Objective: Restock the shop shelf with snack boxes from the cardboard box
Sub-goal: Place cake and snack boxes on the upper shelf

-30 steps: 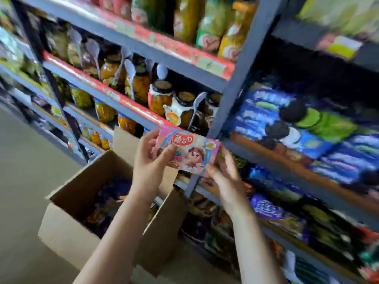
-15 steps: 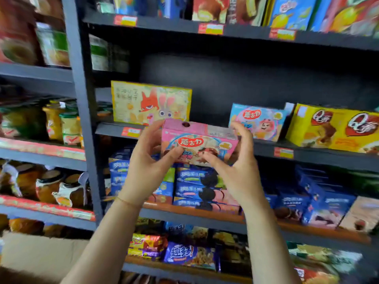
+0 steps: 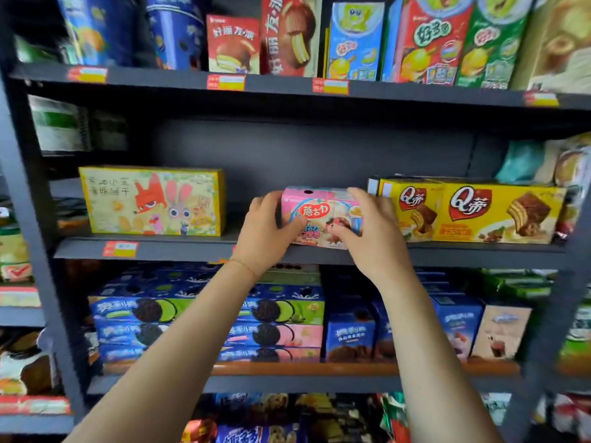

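While both arms are raised to the middle shelf, a pink snack box is held between the two hands at the shelf's front edge. The box is gripped at its left end by the left hand: the thumb is laid across the lower front face and the other fingers are curled round the end, mostly hidden behind it. The right end is clamped by the right hand, w/ fingers hooked over the top edge and the thumb pressed on the front, approx. at the cartoon print. The box is kept upright, front face toward the camera; its bottom edge seems to be touching the shelf board, though that contact is covered by the thumbs and can't be confirmed.

Just right of the right-hand fingers, almost touching the knuckles, two yellow cake boxes are stood side by side. Well to the left of the left-hand fingers, across a bare stretch of board, a yellow cartoon biscuit box is seen. Below the wrists, blue sandwich-cookie boxes are stacked on the next shelf down. Above the fingertips, tall pie and snack boxes are lined up on the upper shelf, w/ price tags stuck along the rail.
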